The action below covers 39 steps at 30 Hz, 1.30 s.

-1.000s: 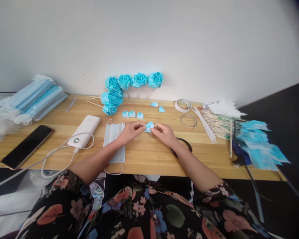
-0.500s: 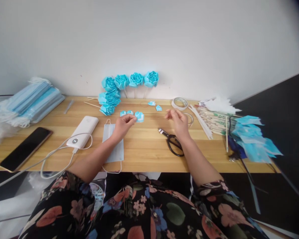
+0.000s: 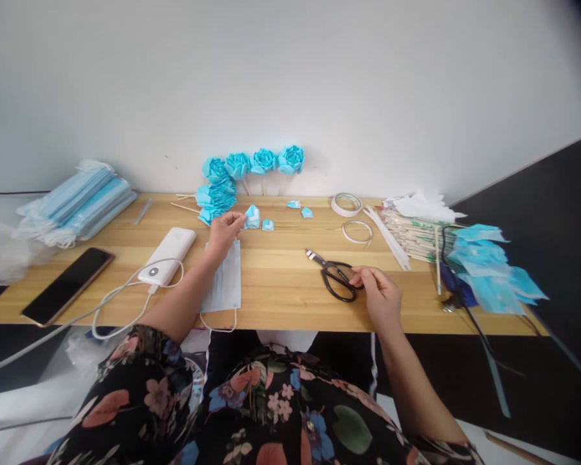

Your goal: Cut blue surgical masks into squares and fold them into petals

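Observation:
My left hand [image 3: 224, 229] reaches to the far middle of the wooden table [image 3: 281, 290] and pinches a small folded blue piece [image 3: 252, 216] among other folded blue pieces [image 3: 268, 225]. Under its wrist lies a flat blue face mask [image 3: 224, 281]. My right hand [image 3: 380, 296] rests near the table's front edge with its fingers curled on the handles of black scissors [image 3: 333, 274]. Blue flowers on sticks [image 3: 252, 163] lean against the wall behind.
A stack of face masks [image 3: 80, 201] sits at the far left, with a dark phone [image 3: 68, 284] and a white power bank [image 3: 171, 247] with cable. Tape rolls [image 3: 346, 204], a bundle of sticks [image 3: 411, 236] and blue scraps [image 3: 491, 271] lie at the right.
Both hands held one folded piece together; the left carried it back to the row of pieces. The right hand let go, rose, then came down onto the scissors.

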Each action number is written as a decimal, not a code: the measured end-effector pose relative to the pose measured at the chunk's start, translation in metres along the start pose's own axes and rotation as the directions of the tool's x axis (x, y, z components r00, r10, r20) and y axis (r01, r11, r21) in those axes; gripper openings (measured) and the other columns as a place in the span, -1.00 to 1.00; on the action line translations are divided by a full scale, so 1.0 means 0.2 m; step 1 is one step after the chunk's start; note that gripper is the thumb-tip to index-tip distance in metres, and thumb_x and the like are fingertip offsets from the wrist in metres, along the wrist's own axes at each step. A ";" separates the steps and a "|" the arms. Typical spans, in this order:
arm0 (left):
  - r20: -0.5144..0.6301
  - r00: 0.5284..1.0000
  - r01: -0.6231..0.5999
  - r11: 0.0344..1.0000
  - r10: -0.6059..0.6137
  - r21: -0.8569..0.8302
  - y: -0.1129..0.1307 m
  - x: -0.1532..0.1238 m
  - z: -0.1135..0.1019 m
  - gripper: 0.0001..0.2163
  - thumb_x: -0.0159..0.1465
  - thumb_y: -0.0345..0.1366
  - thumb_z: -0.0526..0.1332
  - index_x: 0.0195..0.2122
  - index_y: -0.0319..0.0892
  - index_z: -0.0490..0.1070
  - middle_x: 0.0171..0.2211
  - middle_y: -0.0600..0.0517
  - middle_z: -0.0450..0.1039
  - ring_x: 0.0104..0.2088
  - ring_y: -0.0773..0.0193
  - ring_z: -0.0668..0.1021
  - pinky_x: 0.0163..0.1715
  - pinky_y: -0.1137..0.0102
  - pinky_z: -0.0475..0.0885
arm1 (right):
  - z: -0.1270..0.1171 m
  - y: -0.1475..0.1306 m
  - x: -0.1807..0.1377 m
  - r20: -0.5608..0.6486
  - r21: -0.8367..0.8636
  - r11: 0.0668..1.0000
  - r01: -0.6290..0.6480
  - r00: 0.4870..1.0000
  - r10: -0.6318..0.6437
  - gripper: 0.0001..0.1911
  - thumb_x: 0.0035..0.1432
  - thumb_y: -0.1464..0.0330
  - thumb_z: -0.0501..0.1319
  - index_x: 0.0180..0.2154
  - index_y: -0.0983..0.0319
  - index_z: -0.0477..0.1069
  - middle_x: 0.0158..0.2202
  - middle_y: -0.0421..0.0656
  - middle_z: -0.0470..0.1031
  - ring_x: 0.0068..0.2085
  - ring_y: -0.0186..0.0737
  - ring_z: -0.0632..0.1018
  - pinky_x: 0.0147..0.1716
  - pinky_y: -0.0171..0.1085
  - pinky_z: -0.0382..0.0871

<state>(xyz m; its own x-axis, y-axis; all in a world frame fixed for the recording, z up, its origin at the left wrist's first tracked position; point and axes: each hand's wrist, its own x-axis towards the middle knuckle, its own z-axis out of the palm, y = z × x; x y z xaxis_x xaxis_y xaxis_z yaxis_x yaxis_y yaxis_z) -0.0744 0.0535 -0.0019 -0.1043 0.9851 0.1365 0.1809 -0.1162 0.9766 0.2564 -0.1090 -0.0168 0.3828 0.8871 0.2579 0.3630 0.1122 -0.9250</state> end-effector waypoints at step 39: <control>0.622 0.701 -0.702 0.492 0.349 0.515 -0.10 0.15 0.03 -0.72 0.33 -0.35 0.14 -0.01 -0.19 0.56 0.07 -0.19 0.55 0.11 0.03 0.53 0.17 0.09 0.37 | 0.02 0.00 0.00 0.095 -0.111 0.993 0.037 0.995 -0.027 -0.66 0.28 0.14 0.16 -0.36 0.22 0.57 -0.49 -0.13 0.56 -0.43 -0.18 0.56 -0.37 -0.23 0.45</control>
<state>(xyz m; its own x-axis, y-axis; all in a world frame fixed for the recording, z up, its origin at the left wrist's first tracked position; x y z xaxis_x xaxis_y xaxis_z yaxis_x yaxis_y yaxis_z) -0.0743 0.0863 -0.0181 0.5985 0.7284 0.3335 0.6656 -0.6838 0.2990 0.2523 -0.1076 -0.0188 0.2905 0.9223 0.2549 0.4687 0.0951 -0.8782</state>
